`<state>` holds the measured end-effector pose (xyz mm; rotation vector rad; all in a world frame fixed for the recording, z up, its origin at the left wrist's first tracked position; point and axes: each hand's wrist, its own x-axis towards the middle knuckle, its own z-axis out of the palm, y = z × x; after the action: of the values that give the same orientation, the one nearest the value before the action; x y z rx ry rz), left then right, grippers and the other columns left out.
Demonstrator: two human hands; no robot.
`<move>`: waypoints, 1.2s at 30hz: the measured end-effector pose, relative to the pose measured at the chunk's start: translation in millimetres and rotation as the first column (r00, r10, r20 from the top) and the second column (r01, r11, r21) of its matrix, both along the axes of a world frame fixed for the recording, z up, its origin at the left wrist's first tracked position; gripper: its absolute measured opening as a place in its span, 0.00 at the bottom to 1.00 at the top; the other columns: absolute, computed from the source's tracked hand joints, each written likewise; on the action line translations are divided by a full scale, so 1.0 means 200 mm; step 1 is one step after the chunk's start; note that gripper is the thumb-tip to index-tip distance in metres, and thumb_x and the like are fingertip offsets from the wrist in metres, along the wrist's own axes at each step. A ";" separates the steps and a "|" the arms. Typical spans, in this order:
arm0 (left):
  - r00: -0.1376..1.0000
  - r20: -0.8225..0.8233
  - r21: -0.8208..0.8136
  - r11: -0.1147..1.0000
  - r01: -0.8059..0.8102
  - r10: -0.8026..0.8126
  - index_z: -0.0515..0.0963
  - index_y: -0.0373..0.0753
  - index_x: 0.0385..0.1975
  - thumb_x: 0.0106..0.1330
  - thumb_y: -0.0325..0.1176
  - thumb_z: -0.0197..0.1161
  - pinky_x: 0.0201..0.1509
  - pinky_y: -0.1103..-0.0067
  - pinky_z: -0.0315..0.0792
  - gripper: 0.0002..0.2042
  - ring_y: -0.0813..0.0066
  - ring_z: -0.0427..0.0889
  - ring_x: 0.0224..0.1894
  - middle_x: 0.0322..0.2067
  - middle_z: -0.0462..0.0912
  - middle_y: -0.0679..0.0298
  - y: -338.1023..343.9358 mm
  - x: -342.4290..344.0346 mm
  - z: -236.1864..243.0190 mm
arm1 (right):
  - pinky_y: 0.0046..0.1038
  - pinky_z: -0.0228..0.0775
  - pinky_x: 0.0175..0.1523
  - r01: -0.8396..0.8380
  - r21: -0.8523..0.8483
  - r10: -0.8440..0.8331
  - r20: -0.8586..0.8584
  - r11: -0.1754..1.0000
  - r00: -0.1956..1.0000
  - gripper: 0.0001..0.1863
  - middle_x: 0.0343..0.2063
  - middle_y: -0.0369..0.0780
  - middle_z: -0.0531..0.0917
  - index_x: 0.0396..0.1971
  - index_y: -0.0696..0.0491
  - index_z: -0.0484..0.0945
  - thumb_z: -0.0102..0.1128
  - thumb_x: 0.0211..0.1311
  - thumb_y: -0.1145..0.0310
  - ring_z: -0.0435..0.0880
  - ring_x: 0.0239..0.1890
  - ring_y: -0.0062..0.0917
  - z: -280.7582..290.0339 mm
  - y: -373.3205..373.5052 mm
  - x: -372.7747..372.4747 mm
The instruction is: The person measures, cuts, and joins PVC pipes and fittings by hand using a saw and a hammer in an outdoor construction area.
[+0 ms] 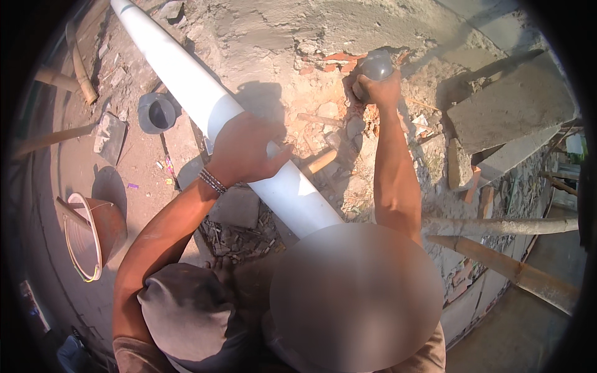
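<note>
One long white pipe, partly sunlit

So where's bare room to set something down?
Ground looks mostly bare between the bucket and left forearm, and between the bucket and grey block. It's crowded with rubble between that forearm and the pipe, and with brick by the right hand.
</note>
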<state>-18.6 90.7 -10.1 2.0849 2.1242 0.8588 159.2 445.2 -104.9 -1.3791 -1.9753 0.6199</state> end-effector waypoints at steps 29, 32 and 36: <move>0.999 0.020 0.046 0.998 0.034 -0.035 0.86 0.38 0.32 0.57 0.39 0.74 0.44 0.64 0.77 0.11 0.52 0.85 0.35 0.28 0.88 0.57 0.04 0.04 0.04 | 0.45 0.74 0.62 0.045 -0.006 -0.045 -0.118 0.999 0.992 0.50 0.54 0.54 0.78 0.60 0.62 0.66 0.83 0.36 0.57 0.80 0.58 0.49 -0.07 -0.27 0.26; 1.000 0.013 -0.018 1.000 0.019 -0.019 0.86 0.39 0.32 0.57 0.40 0.74 0.44 0.64 0.77 0.11 0.52 0.85 0.35 0.28 0.88 0.57 0.07 0.06 0.10 | 0.46 0.73 0.63 0.064 0.062 -0.047 -0.236 0.996 0.971 0.48 0.54 0.54 0.77 0.59 0.60 0.68 0.83 0.37 0.59 0.79 0.58 0.51 -0.07 -0.28 0.20; 0.998 -0.068 -0.110 0.994 -0.001 -0.006 0.86 0.40 0.32 0.57 0.40 0.74 0.43 0.65 0.77 0.11 0.53 0.86 0.34 0.27 0.88 0.58 0.11 0.05 0.10 | 0.46 0.73 0.63 0.061 0.225 -0.021 -0.179 0.972 0.984 0.43 0.52 0.55 0.79 0.56 0.60 0.71 0.82 0.37 0.60 0.79 0.57 0.51 -0.09 -0.22 0.12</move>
<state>-8.1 112.9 10.7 2.0906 2.1477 0.6636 182.7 401.7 -122.3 -1.1795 -1.8098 0.4607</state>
